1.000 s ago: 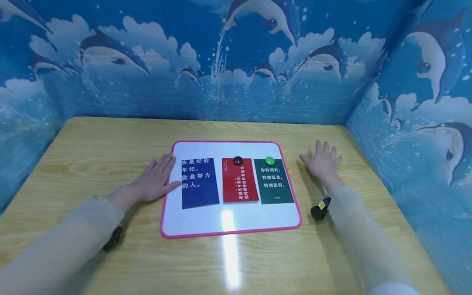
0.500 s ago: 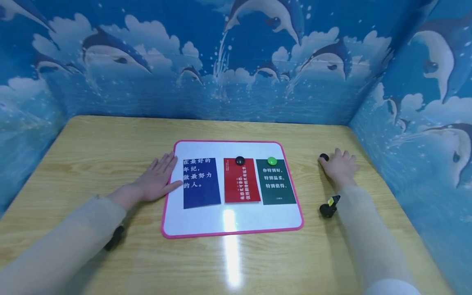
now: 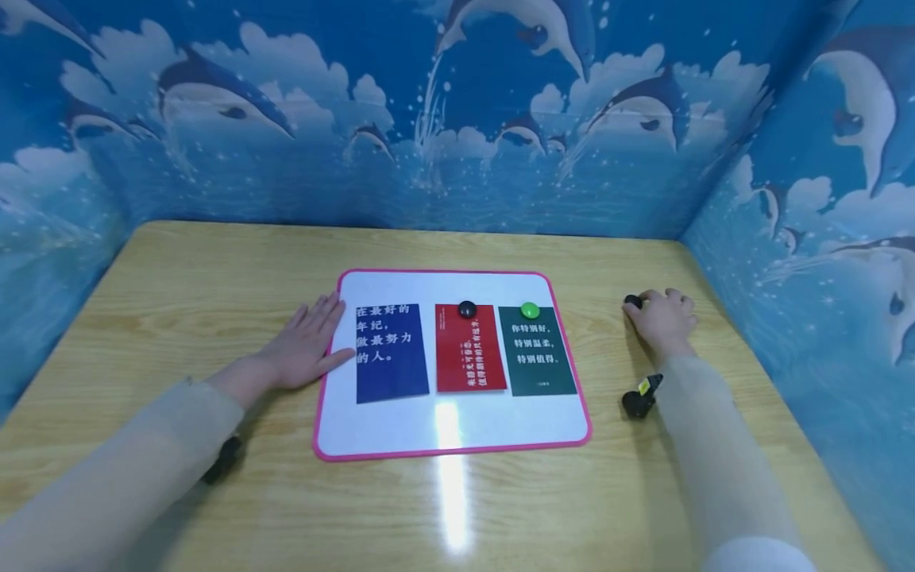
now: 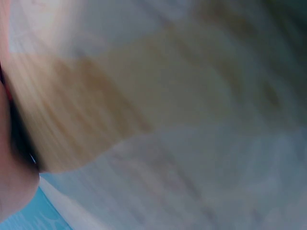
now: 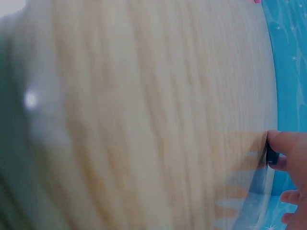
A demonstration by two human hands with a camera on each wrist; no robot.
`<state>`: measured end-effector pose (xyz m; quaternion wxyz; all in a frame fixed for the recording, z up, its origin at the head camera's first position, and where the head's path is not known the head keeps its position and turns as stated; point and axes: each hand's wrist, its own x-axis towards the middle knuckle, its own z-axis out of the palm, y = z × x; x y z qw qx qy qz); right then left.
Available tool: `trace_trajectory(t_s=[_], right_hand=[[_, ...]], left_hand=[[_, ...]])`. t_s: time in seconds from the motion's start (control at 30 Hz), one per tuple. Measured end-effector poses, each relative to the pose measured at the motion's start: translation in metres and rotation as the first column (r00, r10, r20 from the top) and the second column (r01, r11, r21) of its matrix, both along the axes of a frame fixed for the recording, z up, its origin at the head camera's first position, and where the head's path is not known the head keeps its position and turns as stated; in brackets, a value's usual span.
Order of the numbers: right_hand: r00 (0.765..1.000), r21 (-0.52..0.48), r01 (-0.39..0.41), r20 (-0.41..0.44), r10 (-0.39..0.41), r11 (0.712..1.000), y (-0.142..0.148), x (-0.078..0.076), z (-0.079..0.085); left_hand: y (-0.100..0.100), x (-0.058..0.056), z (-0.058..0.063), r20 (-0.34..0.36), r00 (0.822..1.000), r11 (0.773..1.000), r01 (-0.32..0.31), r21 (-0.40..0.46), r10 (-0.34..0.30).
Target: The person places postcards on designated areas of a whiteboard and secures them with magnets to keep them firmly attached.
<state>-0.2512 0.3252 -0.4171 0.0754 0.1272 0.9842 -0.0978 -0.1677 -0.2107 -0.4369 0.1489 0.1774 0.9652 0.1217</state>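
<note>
A white magnetic board [image 3: 457,433] with a pink rim lies on the table. Flat across its left edge rests my left hand [image 3: 303,345], fingers straight, thumb near the blue card [image 3: 390,373]. To the right, a red card [image 3: 461,373] has a black round magnet [image 3: 467,309] at its top, and a dark green card [image 3: 539,377] has a green round magnet [image 3: 530,311]. Off the board at the right, my right hand [image 3: 661,319] pinches another black round magnet [image 3: 632,301]. In the right wrist view, this magnet [image 5: 272,155] shows between thumb and finger.
The wooden table [image 3: 236,262] meets a blue dolphin-print backdrop [image 3: 286,191] at the back and sides. A black wrist device [image 3: 638,401] sits under the right forearm, and another black device [image 3: 223,459] under the left.
My right hand has moved right to the loose black magnet, and its spread fingers have closed on it. My left hand stays on the board's edge.
</note>
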Motion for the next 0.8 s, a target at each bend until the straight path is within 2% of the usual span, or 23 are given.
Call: trace_trajectory(t_s=[0.53,0.8], right_hand=[[0.999,-0.022,0.011,-0.048,-0.012,1.0,-0.007,0.0,0.002],[0.996,-0.05,-0.034,-0.089,0.029,0.998,-0.021,-0.002,0.008]], left_hand=[[0.001,0.002,0.003,-0.005,1.0,1.0,0.0,0.007,0.0],[0.0,0.0,0.001,-0.003,1.0,1.0,-0.003,-0.013,0.003]])
